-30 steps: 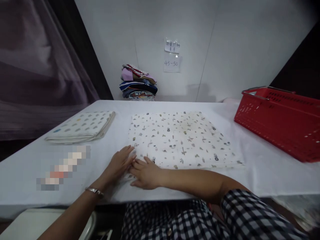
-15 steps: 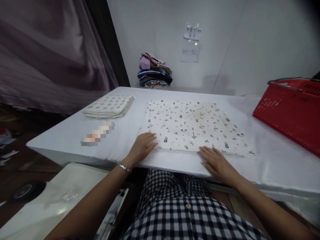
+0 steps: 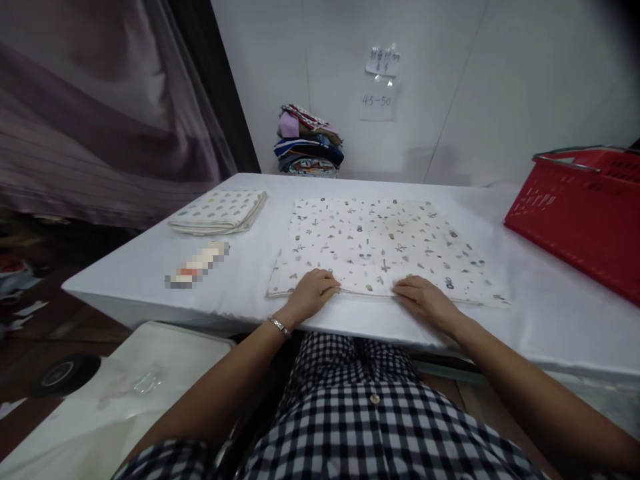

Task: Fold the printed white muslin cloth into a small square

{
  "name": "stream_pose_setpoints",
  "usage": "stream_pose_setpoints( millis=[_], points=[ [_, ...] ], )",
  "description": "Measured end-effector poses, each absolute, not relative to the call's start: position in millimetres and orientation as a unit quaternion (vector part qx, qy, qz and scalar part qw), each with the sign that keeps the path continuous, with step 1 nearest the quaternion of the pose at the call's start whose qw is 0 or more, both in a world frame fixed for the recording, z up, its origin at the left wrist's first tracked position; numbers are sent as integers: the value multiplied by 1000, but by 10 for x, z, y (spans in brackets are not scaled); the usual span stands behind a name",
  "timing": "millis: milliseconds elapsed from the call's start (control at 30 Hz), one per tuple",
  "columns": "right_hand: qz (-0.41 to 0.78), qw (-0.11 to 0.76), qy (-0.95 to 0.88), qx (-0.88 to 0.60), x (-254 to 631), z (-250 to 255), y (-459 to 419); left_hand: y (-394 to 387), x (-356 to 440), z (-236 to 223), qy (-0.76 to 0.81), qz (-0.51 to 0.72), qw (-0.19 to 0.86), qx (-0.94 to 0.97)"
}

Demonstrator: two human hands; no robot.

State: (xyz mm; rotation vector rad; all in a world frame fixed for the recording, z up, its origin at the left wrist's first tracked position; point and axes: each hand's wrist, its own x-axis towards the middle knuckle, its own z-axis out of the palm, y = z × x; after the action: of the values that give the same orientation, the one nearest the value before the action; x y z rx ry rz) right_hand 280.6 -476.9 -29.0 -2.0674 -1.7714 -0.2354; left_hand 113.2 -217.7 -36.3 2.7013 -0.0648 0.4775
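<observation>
A white cloth (image 3: 370, 240) printed with small grey and brown motifs lies spread flat on the white-covered table (image 3: 545, 320) in front of me. My left hand (image 3: 314, 291) pinches the cloth's near edge, left of its middle. My right hand (image 3: 423, 298) grips the same edge farther right, its fingers closed over the hem. Between the two hands the edge is slightly raised and wavy.
A folded cloth (image 3: 220, 212) with grey spots rests at the table's left. Nearer me lies a blurred-out object (image 3: 197, 265). The red basket (image 3: 580, 220) stands at the right. Behind the table is a pile of folded fabrics (image 3: 309, 143). A white surface (image 3: 165, 380) is at lower left.
My left hand has slid right along the near edge, uncovering the cloth's left corner. Both hands, flat before, have closed on the edge, and it has lifted a little between them.
</observation>
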Motion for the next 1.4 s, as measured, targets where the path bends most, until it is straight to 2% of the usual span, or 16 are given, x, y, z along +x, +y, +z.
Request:
stream_pose_setpoints(
  millis=[233,633,833,1000,1400],
  points=[
    [-11,257,-582,-771,2916,-369,-4737,-2197,1135,-392,0,202,210,957],
    [-83,256,-583,-767,2860,-403,-4733,-2400,1143,-363,-39,240,127,962],
    [-90,271,-584,-760,2853,-442,-4698,-2662,1311,-265,-122,208,100,965],
    [-106,279,-585,-754,2838,-449,-4696,-2719,1469,-292,-108,189,85,972],
    [-103,255,-590,-759,2834,-467,-4688,-2717,1535,-308,-92,154,127,976]
  ],
)
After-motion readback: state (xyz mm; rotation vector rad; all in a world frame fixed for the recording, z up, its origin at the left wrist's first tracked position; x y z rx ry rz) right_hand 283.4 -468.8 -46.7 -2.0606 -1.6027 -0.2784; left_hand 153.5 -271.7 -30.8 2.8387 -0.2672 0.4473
